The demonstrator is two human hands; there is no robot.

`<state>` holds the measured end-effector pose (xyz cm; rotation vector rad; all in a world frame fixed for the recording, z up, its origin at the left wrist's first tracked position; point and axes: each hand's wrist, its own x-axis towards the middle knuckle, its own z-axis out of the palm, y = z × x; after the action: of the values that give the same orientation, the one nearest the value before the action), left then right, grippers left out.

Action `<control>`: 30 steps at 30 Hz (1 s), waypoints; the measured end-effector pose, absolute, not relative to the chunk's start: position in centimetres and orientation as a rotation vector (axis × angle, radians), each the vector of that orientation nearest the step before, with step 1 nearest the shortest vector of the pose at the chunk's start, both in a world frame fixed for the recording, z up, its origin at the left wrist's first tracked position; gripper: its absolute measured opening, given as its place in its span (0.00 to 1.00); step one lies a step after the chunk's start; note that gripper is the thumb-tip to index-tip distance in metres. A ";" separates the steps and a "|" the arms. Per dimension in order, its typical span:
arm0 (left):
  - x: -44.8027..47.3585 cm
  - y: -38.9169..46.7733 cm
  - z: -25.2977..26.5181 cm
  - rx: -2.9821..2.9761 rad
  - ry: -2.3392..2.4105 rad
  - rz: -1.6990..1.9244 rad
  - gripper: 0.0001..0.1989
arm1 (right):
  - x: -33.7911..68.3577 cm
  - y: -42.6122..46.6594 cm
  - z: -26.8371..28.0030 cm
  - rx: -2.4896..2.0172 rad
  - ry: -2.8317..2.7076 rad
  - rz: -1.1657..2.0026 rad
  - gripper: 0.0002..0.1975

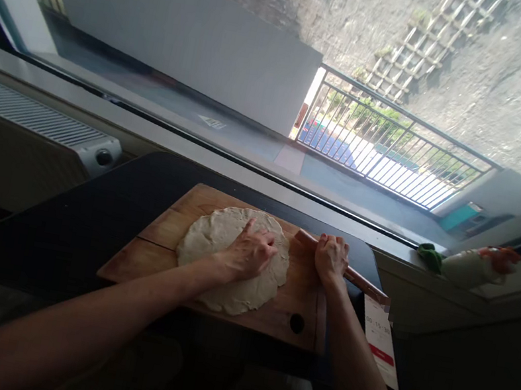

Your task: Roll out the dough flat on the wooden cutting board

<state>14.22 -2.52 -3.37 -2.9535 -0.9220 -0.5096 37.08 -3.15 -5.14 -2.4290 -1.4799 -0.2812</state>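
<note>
A: Where does the dough sheet (212, 240) lie?

B: Flat on the wooden cutting board (153, 257), over its middle, a rough round with an uneven rim. Bare wood shows on the board's left and right sides.

A: And the person's left grip (250, 250)?

B: Over the middle of the board, on top of the dough sheet. The index finger points out toward the board's far edge while the other fingers are loosely bent. It appears to have hold of nothing; how hard it presses, if at all, cannot be told.

A: What about the right grip (331, 258)?

B: That one is at the board's right side, fingers curled closed over the rolling pin (366, 284). One end of the pin lies above the board, near the dough sheet; the other reaches out past the board's right edge.

A: Anything else around the board?

B: A phone (380, 340) to its right, below the pin's outer end, with a timer-like readout too blurred to read surely. The dark counter (74, 223) carries the board and spreads well out to its left. Farther left of the board is a white radiator (53, 111), and beyond its far edge runs the windowsill (267, 185).
</note>
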 end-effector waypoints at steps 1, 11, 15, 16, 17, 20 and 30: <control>14.4 -2.8 -3.5 -2.955 -0.886 -0.507 0.11 | 37.0 -3.1 -5.2 -2.429 -1.480 -0.279 0.24; 15.2 -3.1 -3.3 -2.889 -0.768 -0.348 0.12 | 36.6 -3.7 -5.4 -2.444 -1.488 -0.248 0.24; 14.9 -2.9 -2.5 -2.904 -0.678 -0.307 0.11 | 36.5 -3.8 -5.1 -2.444 -1.488 -0.244 0.25; 14.8 -2.8 -2.3 -2.926 -0.670 -0.291 0.11 | 36.4 -3.9 -5.1 -2.444 -1.489 -0.243 0.25; 14.8 -2.7 -2.2 -2.953 -0.676 -0.286 0.11 | 36.4 -3.9 -5.0 -2.445 -1.489 -0.241 0.25; 15.0 -2.9 -2.3 -2.991 -0.769 -0.335 0.12 | 36.4 -4.0 -5.0 -2.448 -1.487 -0.235 0.25; 16.0 -3.8 -2.7 -2.948 -0.918 -0.219 0.15 | 36.2 -4.3 -5.2 -2.435 -1.491 -0.257 0.25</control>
<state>16.04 -3.79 -2.72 -2.9480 -0.9181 -0.2188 36.18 -4.27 -5.18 -2.4348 -1.4910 -0.2570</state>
